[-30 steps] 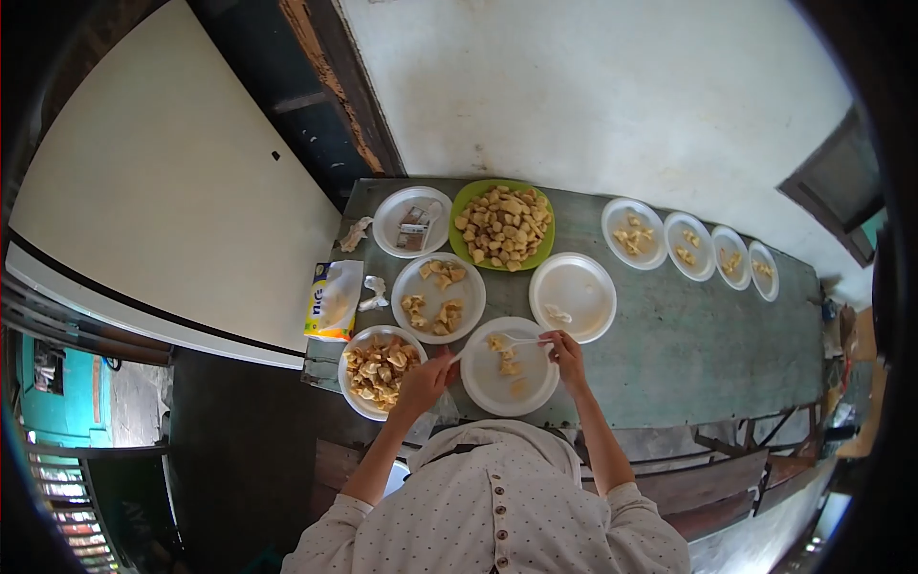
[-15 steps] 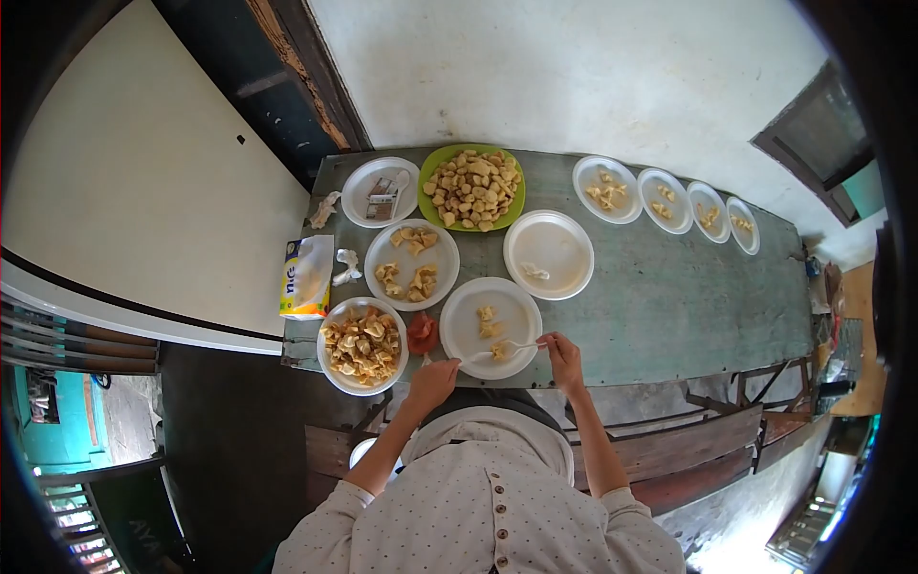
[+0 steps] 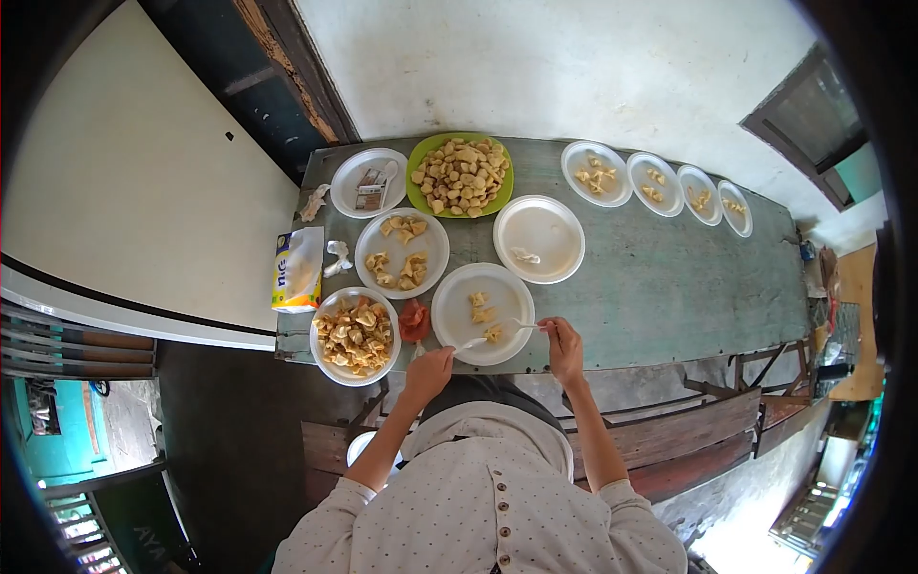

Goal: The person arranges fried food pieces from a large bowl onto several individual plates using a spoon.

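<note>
1. The left hand (image 3: 429, 375) pinches a utensil (image 3: 469, 345) by its end; its head, angled low over the plate (image 3: 453, 311), is hard to make out.
2. The right hand (image 3: 564, 348) pinches a fork (image 3: 528, 325), fingers curled, pointing inward so both tools flank the nearest food (image 3: 492, 334).
3. The food lies in small groups on the plate, within reach of both tools.
4. The plate sits just beside the near edge of the table (image 3: 660, 306); a red bundle (image 3: 414, 320) and heaped plate (image 3: 319, 359) limit leftward travel.
5. A tissue plate (image 3: 538, 222) bounds the far right; wider room lies rightward.
</note>
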Available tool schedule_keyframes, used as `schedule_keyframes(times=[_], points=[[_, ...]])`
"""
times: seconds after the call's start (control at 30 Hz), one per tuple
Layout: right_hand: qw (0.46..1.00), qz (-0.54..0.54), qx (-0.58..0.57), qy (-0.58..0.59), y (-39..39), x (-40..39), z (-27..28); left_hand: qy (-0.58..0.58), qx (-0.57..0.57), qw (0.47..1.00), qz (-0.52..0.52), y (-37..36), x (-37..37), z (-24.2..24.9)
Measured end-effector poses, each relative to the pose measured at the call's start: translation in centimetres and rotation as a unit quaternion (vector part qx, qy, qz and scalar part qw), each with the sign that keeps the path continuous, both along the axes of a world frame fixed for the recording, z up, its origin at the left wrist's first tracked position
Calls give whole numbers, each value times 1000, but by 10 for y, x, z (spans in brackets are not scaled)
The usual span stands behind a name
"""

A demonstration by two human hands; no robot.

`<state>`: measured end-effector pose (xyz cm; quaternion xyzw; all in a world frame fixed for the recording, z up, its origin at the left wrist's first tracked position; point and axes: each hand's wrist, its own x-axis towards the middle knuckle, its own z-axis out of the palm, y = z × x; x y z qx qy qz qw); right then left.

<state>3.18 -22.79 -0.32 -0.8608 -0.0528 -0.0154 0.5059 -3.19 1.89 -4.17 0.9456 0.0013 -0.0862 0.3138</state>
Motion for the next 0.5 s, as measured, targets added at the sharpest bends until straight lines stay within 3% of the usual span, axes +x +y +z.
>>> schedule_keyframes(times=[0.5], points=[[999, 45, -11, -16, 5, -4, -2, 32, 17, 998, -43, 3, 16, 2]])
